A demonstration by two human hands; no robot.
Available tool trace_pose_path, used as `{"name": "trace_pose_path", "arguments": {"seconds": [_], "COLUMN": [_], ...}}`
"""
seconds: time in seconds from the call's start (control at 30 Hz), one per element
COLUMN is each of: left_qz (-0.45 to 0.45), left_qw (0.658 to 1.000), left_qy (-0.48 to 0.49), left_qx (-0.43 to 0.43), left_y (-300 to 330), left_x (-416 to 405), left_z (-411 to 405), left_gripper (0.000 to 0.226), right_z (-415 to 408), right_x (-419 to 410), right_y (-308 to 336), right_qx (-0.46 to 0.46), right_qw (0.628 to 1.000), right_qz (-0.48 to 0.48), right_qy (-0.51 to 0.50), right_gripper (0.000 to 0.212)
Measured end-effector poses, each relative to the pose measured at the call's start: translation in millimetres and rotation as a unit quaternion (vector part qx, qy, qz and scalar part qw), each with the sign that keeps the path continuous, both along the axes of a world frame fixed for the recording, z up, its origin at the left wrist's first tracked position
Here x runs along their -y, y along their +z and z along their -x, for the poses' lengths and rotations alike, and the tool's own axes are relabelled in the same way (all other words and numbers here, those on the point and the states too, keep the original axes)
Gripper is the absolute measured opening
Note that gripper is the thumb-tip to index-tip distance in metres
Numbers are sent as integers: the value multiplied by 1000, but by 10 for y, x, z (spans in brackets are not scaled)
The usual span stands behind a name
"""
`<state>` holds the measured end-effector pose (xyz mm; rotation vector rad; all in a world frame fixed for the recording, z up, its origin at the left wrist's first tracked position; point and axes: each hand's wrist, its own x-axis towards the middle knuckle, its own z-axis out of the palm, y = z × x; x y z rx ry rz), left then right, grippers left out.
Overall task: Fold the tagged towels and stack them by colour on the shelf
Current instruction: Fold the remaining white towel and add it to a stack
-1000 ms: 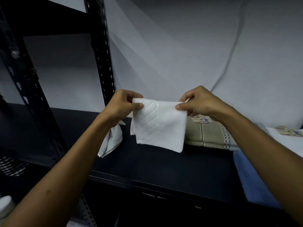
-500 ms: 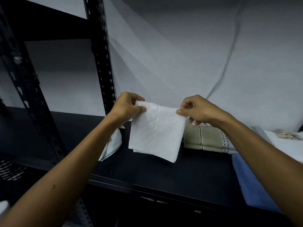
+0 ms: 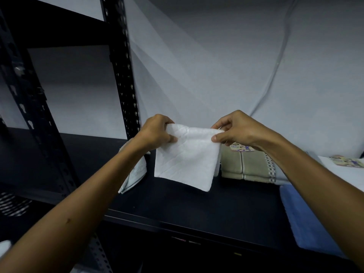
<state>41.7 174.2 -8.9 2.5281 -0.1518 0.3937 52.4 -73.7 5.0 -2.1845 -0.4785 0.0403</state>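
1. White towel (image 3: 187, 164): soft matt cloth, faint quilted diagonal lines.
2. Beige towel (image 3: 246, 166): matt woven cloth with pale stripes and a checked band; printed paper tag (image 3: 241, 147) on top.
3. Blue towel (image 3: 307, 219): fuzzy matt cloth.
4. Shelf (image 3: 197, 205): smooth, dark, dull board.
5. Upright (image 3: 123, 75): black perforated metal, slight sheen.

The towel (image 3: 187, 162) is white with a faint quilted pattern of diagonal lines. To its right lies an olive-beige towel (image 3: 246, 166) with pale stripes and a checked band, then a blue towel (image 3: 307, 217). To its left hangs a pale, whitish cloth (image 3: 134, 174). The shelf (image 3: 197, 205) is black, the wall (image 3: 216, 66) behind it grey-white.
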Motion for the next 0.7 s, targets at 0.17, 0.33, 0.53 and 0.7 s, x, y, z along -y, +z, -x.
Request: {"name": "trace_pose_path", "arguments": {"seconds": [0.17, 0.33, 0.53, 0.7], "left_qz": [-55, 52, 100, -76], "left_qw": [998, 996, 982, 917], "left_qy": [-11, -63, -8, -108], "left_qx": [21, -32, 162, 377], "left_y": [-27, -67, -146, -482], "left_x": [-52, -189, -255, -246], "left_z": [-79, -214, -405, -350], "left_gripper": [23, 27, 18, 15], "right_z": [-137, -365, -716, -810], "right_x": [40, -57, -337, -380], "right_y": [-8, -47, -74, -348], "right_qx": [20, 31, 128, 184], "right_qw": [997, 992, 988, 980], "right_qz": [74, 120, 72, 60], "right_qy": [-4, 6, -49, -50], "right_gripper": [11, 12, 13, 15]}}
